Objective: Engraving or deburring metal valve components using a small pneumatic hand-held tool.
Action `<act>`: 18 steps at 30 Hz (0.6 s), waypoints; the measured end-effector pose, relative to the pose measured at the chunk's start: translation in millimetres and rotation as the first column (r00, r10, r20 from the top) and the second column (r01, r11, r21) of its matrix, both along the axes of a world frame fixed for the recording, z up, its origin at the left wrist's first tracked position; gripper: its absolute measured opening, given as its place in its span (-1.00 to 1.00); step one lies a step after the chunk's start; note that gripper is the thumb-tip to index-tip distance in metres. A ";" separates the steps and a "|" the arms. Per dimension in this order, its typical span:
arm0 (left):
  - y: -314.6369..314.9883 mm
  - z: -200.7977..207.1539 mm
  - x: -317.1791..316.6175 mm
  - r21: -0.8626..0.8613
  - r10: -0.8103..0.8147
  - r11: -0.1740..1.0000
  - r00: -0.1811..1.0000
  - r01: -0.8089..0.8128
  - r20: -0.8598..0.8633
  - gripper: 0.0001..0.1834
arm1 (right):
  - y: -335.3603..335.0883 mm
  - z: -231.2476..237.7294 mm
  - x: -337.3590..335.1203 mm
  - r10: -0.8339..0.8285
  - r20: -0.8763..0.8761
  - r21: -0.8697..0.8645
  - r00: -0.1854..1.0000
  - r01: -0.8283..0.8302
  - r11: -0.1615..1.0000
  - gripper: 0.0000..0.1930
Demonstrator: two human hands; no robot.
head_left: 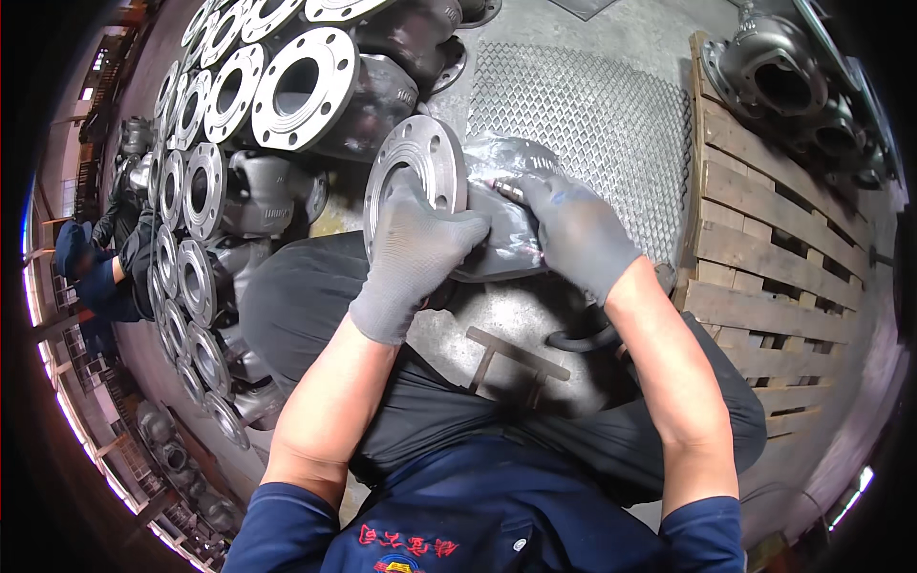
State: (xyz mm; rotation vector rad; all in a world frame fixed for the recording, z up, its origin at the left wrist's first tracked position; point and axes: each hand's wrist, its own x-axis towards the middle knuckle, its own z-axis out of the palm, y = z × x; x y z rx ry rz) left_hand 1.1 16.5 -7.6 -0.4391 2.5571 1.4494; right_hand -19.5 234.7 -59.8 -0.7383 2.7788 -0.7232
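The left hand (415,253) gripped a metal casting (511,241), long axis crosswise, round flange (445,158) leftward. The right hand (581,229) held a slim tool (508,189).

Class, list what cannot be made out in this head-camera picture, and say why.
In the head view:
Bore of the gripped flange: partly covered by the left hand.
Slim dark object at the right hand: kind unclear, one end covered by fingers.
Co-worker, far left: too small and dark to show what is handled.
Topmost pale flange: cut off by the upper edge.
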 end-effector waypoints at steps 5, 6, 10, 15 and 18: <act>4.8 9.8 -0.4 -0.009 0.007 1.000 1.000 -0.007 -0.021 -0.27 | 1.0 3.9 -0.5 -0.049 0.016 -0.078 0.999 0.050 0.996 -0.63; 5.3 12.7 -1.0 -0.014 0.009 1.000 1.000 -0.009 -0.011 -0.27 | -1.9 6.6 -1.5 -0.011 0.015 -0.040 1.000 0.011 0.999 -0.63; -0.1 -2.1 0.7 0.019 0.019 1.000 0.998 -0.018 -0.058 -0.27 | -2.6 6.5 0.2 -0.013 0.035 0.017 0.999 0.012 1.000 -0.67; 1.0 4.8 -2.3 0.190 0.039 0.981 0.999 -0.040 0.010 -0.28 | 27.4 4.6 10.7 -0.181 0.140 -0.075 0.974 0.192 0.978 -0.59; -4.6 4.2 -3.3 0.237 0.014 0.971 0.997 -0.032 0.078 -0.16 | 41.0 9.4 43.1 -0.265 0.248 -0.033 0.932 0.281 0.959 -0.48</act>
